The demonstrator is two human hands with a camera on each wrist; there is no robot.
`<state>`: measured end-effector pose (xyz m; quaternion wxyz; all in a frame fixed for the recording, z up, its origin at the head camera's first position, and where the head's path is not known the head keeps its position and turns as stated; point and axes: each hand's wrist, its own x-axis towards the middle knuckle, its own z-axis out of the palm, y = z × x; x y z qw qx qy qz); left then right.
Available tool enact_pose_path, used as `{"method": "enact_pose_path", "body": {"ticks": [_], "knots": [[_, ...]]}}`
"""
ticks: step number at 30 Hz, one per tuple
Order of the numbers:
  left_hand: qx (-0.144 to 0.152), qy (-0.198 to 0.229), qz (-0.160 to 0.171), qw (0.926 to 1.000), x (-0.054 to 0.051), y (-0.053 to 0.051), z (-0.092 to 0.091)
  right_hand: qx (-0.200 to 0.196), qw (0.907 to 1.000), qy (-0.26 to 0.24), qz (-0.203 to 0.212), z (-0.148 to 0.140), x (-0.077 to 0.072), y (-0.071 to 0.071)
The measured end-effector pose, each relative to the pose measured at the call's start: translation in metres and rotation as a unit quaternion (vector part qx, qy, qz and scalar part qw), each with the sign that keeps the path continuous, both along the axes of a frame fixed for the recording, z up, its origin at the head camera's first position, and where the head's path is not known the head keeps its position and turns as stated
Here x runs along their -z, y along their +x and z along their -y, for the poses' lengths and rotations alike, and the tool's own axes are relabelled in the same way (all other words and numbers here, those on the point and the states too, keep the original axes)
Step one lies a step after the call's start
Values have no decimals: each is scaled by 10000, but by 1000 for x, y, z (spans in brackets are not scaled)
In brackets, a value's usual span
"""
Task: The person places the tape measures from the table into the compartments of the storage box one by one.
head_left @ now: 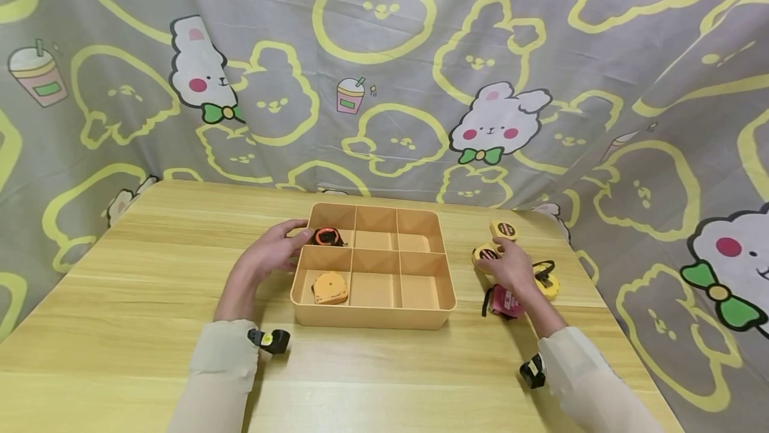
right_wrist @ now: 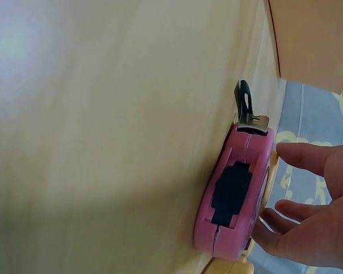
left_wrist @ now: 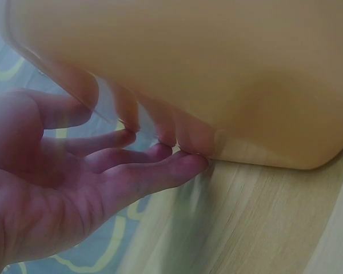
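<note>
A tan divided box [head_left: 375, 317] stands on the table; its front left compartment holds an orange-yellow tape measure [head_left: 330, 287] and its back left one a black and red tape measure [head_left: 328, 237]. My left hand [head_left: 273, 254] rests its fingertips and thumb against the outside of the box's left wall, fingers fairly straight. To the right of the box, my right hand [head_left: 513, 266] has thumb and fingers on either side of a yellow tape measure [head_left: 484, 256], pinching it at the table. Nearer me lies a pink tape measure [right_wrist: 234, 191], which partly hides the yellow one in the right wrist view.
Another yellow tape measure [head_left: 503, 229] lies just behind the right hand. A further yellow one [head_left: 548, 281] with a black strap sits to its right. Patterned cloth [head_left: 384, 133] hangs behind the wooden table [head_left: 360, 379] and along its sides.
</note>
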<state>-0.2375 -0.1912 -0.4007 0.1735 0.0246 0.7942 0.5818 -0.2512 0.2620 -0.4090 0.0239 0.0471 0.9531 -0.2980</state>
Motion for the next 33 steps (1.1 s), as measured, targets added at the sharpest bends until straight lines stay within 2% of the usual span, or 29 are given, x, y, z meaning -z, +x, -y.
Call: {"method": "enact_pose_path", "body": {"ticks": [14,33], "knots": [[15,80,-23,10000,1,0,0,-101,9996,201,158,-3,4,-3],[30,130,-9,9999,0,1,-1,-11,9997,106,206,-3,6,-4]]}}
